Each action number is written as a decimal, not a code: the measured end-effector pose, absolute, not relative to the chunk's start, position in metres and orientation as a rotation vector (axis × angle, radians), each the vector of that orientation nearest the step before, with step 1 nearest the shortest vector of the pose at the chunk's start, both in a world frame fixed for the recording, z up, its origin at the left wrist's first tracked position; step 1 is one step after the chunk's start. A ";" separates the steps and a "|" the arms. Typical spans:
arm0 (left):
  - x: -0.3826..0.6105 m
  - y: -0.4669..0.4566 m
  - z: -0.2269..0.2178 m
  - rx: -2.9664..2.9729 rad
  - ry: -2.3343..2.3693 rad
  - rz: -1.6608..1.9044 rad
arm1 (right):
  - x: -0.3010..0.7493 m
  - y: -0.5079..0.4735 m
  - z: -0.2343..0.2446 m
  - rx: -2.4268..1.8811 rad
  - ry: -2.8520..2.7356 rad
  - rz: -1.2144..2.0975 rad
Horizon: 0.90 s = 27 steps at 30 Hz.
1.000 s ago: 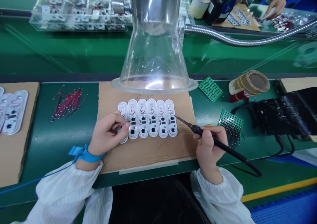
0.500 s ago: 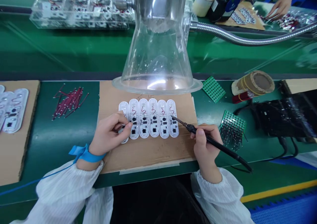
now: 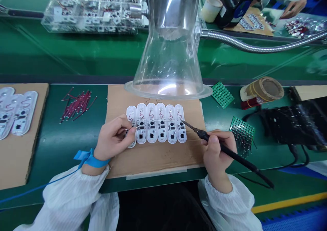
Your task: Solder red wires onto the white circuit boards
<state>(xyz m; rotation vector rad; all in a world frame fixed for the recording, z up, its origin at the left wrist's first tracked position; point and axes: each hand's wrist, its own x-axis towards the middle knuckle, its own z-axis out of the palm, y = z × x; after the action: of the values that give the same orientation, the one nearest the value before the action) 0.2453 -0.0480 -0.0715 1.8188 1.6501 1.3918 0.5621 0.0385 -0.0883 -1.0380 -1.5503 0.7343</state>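
My right hand (image 3: 221,151) grips a soldering iron (image 3: 230,152) like a pen. The iron's tip is at the rightmost of several white oval circuit boards (image 3: 161,130), which lie side by side in a row. Each board carries black chips and a short, curly red wire. Thumb and fingers of my left hand (image 3: 116,134) pinch a thin silvery strand of solder wire (image 3: 139,126), which points right over the boards. That hand partly covers the leftmost board (image 3: 131,112). Under the row is a sheet of cardboard (image 3: 158,157).
Above the boards hangs a clear fume hood (image 3: 167,64) on a flexible metal arm. Dark red wires (image 3: 78,105) lie at left, beside more boards (image 3: 25,113) on cardboard. Green perforated boards (image 3: 222,94), a tape roll (image 3: 263,89) and a black stand (image 3: 293,122) sit at right. Another person's hand (image 3: 295,8) shows beyond.
The whole view has shifted slightly, moving things to the right. The iron's tip stays at the rightmost board, and both hands keep their grips. The other person's hand has moved.
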 end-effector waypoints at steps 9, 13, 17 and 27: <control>0.241 -0.049 -0.072 1.856 1.641 1.396 | 0.556 0.037 -0.104 -1.109 -1.566 0.811; 0.242 -0.050 -0.074 1.849 1.635 1.375 | 0.559 0.037 -0.106 -1.130 -1.608 0.798; 0.243 -0.049 -0.075 1.853 1.611 1.351 | 0.559 0.037 -0.107 -1.121 -1.624 0.785; 0.244 -0.047 -0.071 1.881 1.586 1.365 | 0.558 0.036 -0.105 -1.109 -1.613 0.764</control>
<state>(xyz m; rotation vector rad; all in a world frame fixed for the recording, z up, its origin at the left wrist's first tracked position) 0.2444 -0.0471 -0.0710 1.8809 1.5856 1.3646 0.5583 0.0358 -0.1050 -1.1089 -1.6131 0.7635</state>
